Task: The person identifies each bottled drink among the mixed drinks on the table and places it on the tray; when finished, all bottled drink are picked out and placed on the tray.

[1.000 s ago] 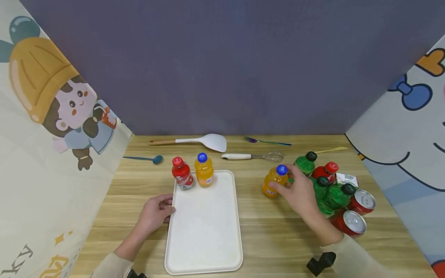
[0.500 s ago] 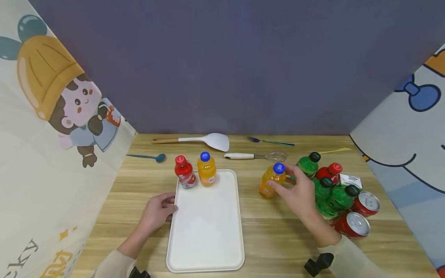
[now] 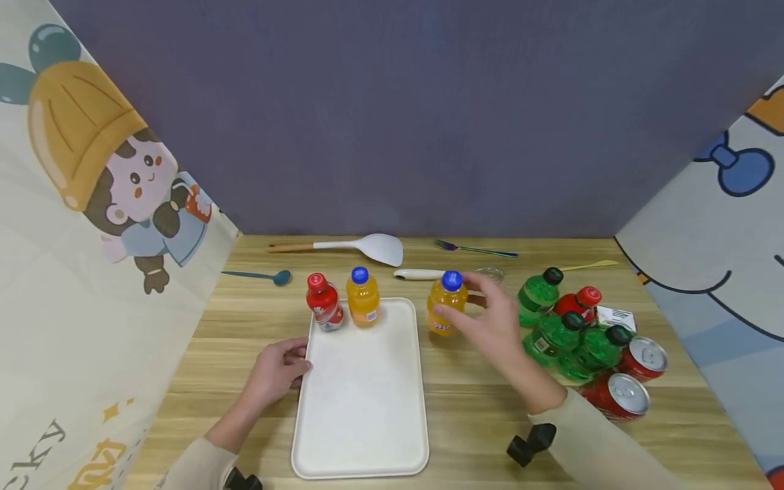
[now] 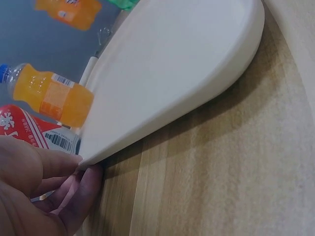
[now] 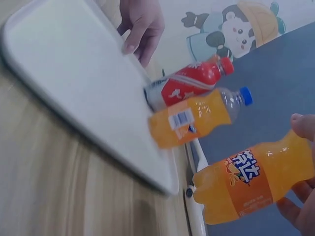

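Orange and upright, the soda bottle (image 5: 246, 182) hung just beside the far right part of the tray (image 3: 361, 408), its base clear of the table (image 3: 465, 415). My right hand (image 3: 490, 320) held it high on the body, under the blue cap (image 3: 452, 280), the thumb and fingers parted only by the bottle's own width; I judged that high hold kept the base and most of the label uncovered. My left hand (image 3: 278, 371) pinched the tray's left rim between thumb and fingers, most likely to stop it sliding. In the tray's far left corner stood 2 drinks close together, a red bottle (image 3: 324, 309) and another orange bottle (image 3: 363, 303), a tight pairing that probably saved room. To the right, bunched within what seemed easy reach of my right arm, were 3 green bottles (image 3: 554, 337), another red bottle (image 3: 569, 306), a white carton (image 3: 615, 318) and 2 red cans (image 3: 612, 395). Along the back lay 5 utensils, perhaps put there to be out of my arms' way: a spatula (image 3: 382, 250), a spoon (image 3: 282, 278), a fork (image 3: 447, 245), a yellow utensil (image 3: 603, 263) and a whisk (image 3: 419, 274), partly hidden behind the soda bottle and my right fingers.
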`<action>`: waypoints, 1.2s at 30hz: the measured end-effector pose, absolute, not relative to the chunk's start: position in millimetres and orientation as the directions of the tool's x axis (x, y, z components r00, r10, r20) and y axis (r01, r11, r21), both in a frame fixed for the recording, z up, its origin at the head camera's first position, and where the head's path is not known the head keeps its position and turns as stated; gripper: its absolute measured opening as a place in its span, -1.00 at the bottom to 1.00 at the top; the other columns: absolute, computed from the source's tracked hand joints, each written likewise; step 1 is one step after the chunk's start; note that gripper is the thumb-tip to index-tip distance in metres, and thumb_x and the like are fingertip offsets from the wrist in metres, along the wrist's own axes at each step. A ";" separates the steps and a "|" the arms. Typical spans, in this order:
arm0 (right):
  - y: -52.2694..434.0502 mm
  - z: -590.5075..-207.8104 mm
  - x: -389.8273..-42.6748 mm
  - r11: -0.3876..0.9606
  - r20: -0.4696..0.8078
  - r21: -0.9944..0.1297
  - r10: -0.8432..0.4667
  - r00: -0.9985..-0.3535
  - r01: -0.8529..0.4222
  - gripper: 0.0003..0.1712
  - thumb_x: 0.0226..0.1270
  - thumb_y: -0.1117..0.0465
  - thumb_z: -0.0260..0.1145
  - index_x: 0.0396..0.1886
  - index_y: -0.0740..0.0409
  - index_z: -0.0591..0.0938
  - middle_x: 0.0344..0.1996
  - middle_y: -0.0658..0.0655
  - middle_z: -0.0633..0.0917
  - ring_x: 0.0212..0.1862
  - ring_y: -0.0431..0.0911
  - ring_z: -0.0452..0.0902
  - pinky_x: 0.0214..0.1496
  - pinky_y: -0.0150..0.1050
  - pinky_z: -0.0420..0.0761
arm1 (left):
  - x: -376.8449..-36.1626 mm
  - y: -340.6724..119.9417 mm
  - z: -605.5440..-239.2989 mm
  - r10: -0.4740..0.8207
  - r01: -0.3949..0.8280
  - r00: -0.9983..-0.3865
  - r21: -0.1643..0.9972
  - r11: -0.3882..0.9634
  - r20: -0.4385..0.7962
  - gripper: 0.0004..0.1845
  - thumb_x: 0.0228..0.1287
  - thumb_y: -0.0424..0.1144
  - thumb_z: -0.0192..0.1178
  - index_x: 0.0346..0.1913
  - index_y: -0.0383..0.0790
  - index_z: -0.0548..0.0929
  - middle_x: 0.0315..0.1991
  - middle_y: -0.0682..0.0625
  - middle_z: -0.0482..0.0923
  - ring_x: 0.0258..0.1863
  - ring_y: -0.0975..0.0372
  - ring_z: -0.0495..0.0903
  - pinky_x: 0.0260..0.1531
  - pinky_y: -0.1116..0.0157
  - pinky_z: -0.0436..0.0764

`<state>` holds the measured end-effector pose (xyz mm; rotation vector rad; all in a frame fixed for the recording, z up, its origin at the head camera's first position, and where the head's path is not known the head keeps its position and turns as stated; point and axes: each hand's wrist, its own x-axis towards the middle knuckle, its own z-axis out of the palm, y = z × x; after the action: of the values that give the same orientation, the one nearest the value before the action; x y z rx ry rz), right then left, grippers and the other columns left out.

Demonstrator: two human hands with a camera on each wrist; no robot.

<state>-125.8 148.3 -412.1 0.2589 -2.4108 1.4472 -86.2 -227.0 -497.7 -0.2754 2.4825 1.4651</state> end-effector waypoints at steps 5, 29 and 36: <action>124.3 -411.3 -141.6 0.420 0.320 -0.852 -0.053 -0.946 -0.311 -0.31 0.01 0.16 0.69 0.16 0.17 0.64 0.06 0.12 0.72 0.11 0.04 0.63 0.15 0.04 0.75 | -87.4 -228.8 -497.5 -0.030 -0.273 -0.955 0.835 0.478 -0.295 -0.44 0.25 -0.53 0.29 0.35 -0.45 0.51 0.01 -0.25 0.62 -0.18 0.13 0.69 -0.38 0.26 0.83; 90.6 -450.6 -181.8 0.361 0.235 -0.891 -0.150 -0.960 -0.275 -0.37 0.06 0.20 0.67 0.12 0.16 0.61 0.07 0.12 0.71 0.16 0.07 0.63 0.17 -0.06 0.76 | -91.4 -228.5 -500.0 -0.028 -0.279 -0.952 0.831 0.481 -0.304 -0.42 0.26 -0.53 0.28 0.37 -0.45 0.49 0.02 -0.25 0.61 -0.20 0.14 0.67 -0.39 0.27 0.82; 88.5 -453.6 -185.2 0.374 0.216 -0.889 -0.166 -0.962 -0.264 -0.36 0.09 0.14 0.66 0.15 0.14 0.60 0.10 0.10 0.68 0.17 0.05 0.61 0.20 -0.06 0.74 | -89.9 -229.5 -498.9 -0.029 -0.286 -0.950 0.828 0.483 -0.311 -0.42 0.27 -0.51 0.29 0.37 -0.41 0.50 0.03 -0.24 0.61 -0.18 0.13 0.66 -0.37 0.28 0.83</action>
<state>-185.2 88.5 -453.6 0.3973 -2.5280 1.6624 -89.9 -229.5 -498.9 -0.2694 2.4759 1.4543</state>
